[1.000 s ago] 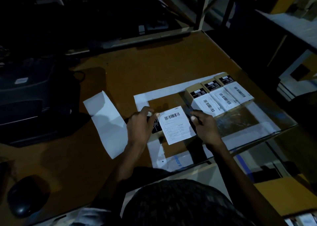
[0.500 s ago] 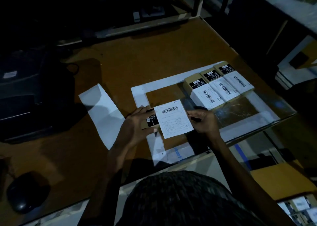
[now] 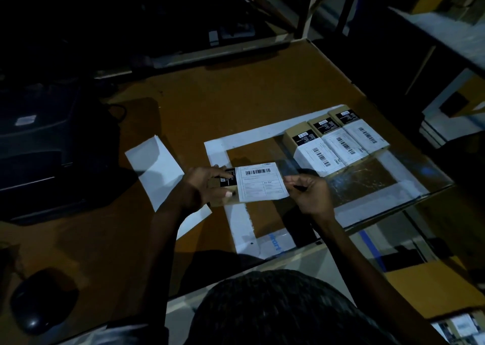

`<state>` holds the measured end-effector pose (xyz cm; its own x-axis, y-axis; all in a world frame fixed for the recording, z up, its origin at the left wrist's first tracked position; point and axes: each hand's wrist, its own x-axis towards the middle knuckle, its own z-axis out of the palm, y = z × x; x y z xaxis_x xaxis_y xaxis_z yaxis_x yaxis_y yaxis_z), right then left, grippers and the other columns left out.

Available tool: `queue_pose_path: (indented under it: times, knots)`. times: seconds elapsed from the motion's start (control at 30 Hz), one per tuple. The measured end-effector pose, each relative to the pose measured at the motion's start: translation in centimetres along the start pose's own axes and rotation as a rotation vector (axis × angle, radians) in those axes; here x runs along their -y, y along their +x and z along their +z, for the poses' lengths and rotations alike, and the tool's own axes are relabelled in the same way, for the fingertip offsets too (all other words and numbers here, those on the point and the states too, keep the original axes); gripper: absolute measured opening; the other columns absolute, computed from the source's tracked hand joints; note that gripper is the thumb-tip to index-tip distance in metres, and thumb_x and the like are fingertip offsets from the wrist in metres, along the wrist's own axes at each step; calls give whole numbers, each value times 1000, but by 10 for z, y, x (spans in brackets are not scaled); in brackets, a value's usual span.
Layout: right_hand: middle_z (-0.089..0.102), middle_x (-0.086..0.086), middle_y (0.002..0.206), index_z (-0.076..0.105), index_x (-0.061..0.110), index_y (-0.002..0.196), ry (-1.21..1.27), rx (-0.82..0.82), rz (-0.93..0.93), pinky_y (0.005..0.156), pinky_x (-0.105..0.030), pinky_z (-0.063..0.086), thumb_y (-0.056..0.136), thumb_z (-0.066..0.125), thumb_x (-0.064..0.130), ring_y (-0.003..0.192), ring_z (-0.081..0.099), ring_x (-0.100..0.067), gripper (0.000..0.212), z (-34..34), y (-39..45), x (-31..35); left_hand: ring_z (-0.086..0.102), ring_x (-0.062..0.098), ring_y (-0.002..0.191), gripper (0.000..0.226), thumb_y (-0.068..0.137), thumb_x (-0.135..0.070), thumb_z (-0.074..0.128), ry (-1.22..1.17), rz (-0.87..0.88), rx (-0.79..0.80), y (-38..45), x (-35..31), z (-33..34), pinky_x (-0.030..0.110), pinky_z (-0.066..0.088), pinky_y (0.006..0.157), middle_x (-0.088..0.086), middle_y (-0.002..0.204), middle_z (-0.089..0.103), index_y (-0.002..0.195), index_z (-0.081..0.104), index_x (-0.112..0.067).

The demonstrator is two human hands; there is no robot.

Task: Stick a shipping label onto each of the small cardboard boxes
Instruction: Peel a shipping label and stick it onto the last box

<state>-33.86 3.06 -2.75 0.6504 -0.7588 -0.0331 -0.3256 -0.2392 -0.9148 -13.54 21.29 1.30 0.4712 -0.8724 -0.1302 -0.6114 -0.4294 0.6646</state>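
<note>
Looked like a dim packing/dispatch workstation: labelled boxes (image 3: 334, 141) lined up on a brown bench (image 3: 236, 95), label printer (image 3: 39, 145) at left, mouse (image 3: 34, 302), shelving frame (image 3: 307, 6) behind.

The shipping label (image 3: 262, 181) reads "CRED".

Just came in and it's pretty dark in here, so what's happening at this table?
A person is labelling small cardboard boxes. The left hand holds a box above the brown table, while the right hand pinches the edge of a white shipping label lying over the box top. Three boxes with labels already on them sit side by side further along the table. A blank white sheet lies to the left.
</note>
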Motion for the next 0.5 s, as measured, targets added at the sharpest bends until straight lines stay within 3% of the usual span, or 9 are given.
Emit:
queue_pose_path:
  times: [0.07,0.13,0.23,0.33,0.43,0.5]
  knots:
    - [73,2,94,77,8,97,-19,-28,-2,77,-7,50,83,77,1,80,67,3,16,0,4,5,52,20,132,39,85,-15,78,-43,-64,5,5,3,-6,25,39,102,6,138,61,124,69,-12]
    - [74,6,89,77,14,94,-1,-47,-16,71,-6,49,84,78,9,78,67,0,11,2,8,14,57,18,124,31,90,-16,73,-84,-52,-29,7,-3,-12,27,44,99,5,130,66,121,71,-12]
    - [76,8,83,79,21,95,-17,-98,-56,73,-22,57,84,79,20,76,72,-5,11,7,15,22,64,17,109,21,95,-19,67,-27,16,-111,16,-5,-16,34,53,91,5,117,72,113,75,-11]
    - [78,5,91,79,20,97,-55,-131,-4,79,-40,61,84,79,27,82,72,-9,15,13,26,26,66,18,97,20,96,-19,65,-13,19,-193,23,-3,-17,37,57,80,6,108,74,105,78,-7]
    - [78,3,88,80,19,96,-83,-170,17,76,-44,62,84,78,33,77,72,-11,18,16,32,30,69,20,97,20,94,-23,68,5,20,-258,29,0,-14,38,57,83,5,107,75,105,77,-10]
    - [78,2,86,80,18,95,-113,-181,22,75,-42,61,85,78,36,75,71,-10,21,16,36,32,69,17,98,26,92,-27,70,-43,-25,-277,32,3,-11,36,58,82,2,108,76,116,69,-16]
